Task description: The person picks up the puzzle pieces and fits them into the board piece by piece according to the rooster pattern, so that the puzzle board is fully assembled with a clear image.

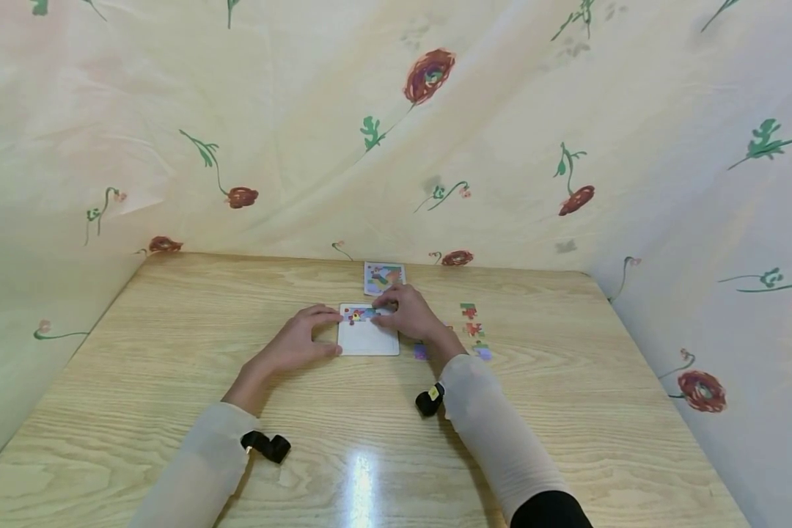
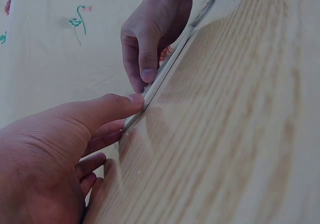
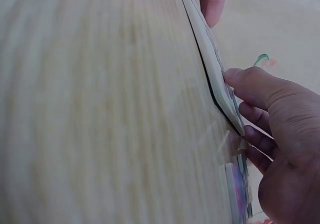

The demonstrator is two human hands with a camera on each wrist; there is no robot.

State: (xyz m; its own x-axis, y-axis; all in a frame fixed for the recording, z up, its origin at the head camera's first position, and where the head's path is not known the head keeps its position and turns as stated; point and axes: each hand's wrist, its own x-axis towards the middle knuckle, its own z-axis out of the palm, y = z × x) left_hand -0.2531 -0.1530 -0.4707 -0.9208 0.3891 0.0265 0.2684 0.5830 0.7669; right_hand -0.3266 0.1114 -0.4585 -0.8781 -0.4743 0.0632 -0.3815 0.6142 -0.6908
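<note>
A white puzzle board (image 1: 368, 342) lies on the table, with joined colourful jigsaw pieces (image 1: 354, 315) along its far edge. At the board's left side, my left hand (image 1: 298, 339) holds it, thumb by the near corner and fingers by the far one. The left wrist view shows that thumb (image 2: 117, 107) on the board's edge. Over the far right part of the board, my right hand (image 1: 408, 314) pinches a bluish puzzle piece (image 1: 372, 313) between thumb and forefinger, mostly hidden by the fingers. Its other fingers are curled beside the board's edge in the right wrist view.
Behind the board lies a picture card (image 1: 384, 277) with a colourful print. Several loose puzzle pieces (image 1: 473, 330) are to the right, some partly hidden by the right forearm. A flowered cloth (image 1: 290, 132) hangs round the wooden table (image 1: 343, 425).
</note>
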